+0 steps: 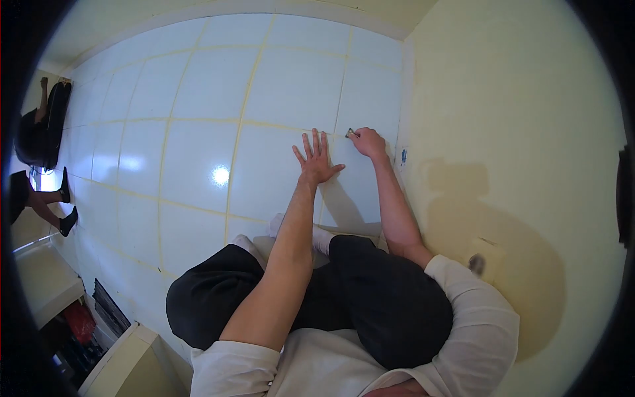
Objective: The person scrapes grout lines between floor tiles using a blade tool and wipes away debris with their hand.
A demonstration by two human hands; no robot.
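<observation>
Right hand: the right hand (368,143) has its grip closed on a small piece (350,133), mostly hidden by the fingers; I cannot tell what it is.
Small piece: at the floor, near a crossing of tile joints and close to the wall (503,86).
Left hand: the left hand (317,165) holds nothing; fingers spread wide, palm down on the tile floor (297,79).
Yellow joints: broad yellow lines (249,98) mark many tile edges.
Thin joint: one dark, narrow line (340,99) runs up from near the small piece.
Progress: I judge the work partway, since the joints differ; which ones are finished and which remain, I cannot tell from here.
</observation>
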